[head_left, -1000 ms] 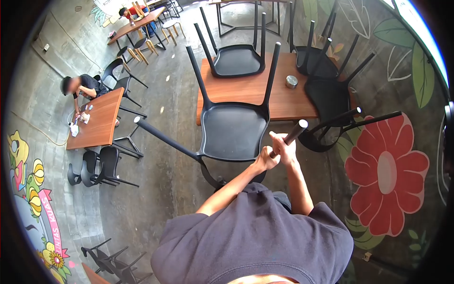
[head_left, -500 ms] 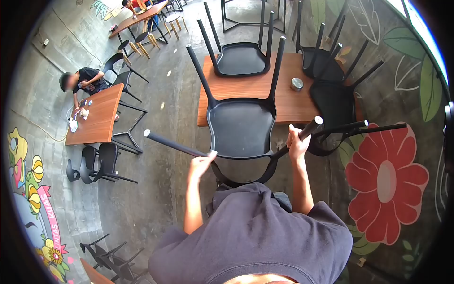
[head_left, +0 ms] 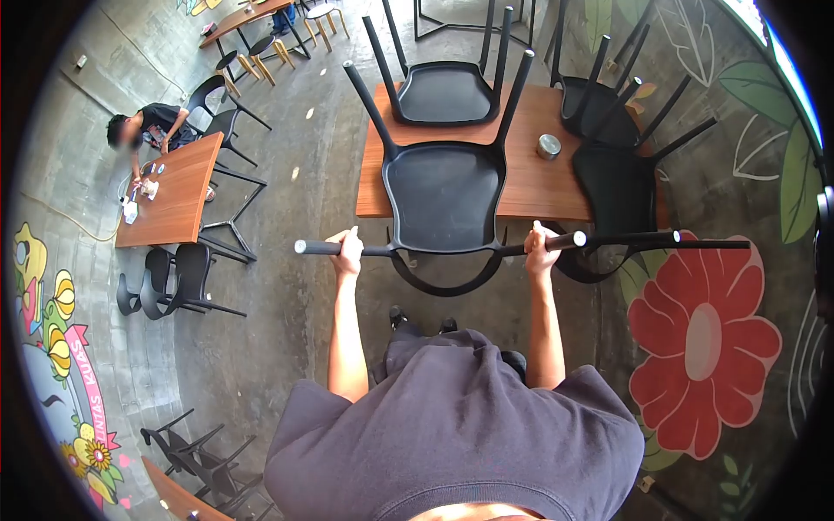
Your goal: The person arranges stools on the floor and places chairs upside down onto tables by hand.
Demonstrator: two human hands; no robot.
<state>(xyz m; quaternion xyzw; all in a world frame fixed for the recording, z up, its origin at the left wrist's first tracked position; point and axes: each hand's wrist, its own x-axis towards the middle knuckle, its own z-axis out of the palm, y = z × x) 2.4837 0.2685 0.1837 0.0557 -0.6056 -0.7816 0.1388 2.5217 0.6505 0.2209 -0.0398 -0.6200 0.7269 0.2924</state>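
An upside-down black chair rests with its seat at the near edge of the brown wooden table, its legs pointing up and outward. My left hand is wrapped round its near left leg, and my right hand grips the near right leg. Below the seat, the curved backrest hangs in front of the table edge. Behind it, a second upturned chair lies on the table. Two more upturned black chairs are at the right side, one of them nearer. A round metal tin stands between the chairs.
On the left, a person leans over another wooden table with small items on it. Black chairs stand beside that table. A wall with a painted red flower is at the right. Stools stand at the back.
My left hand has moved from the near right leg to the near left leg. The near chair has shifted slightly and now sits squarer to me, farther over the table.
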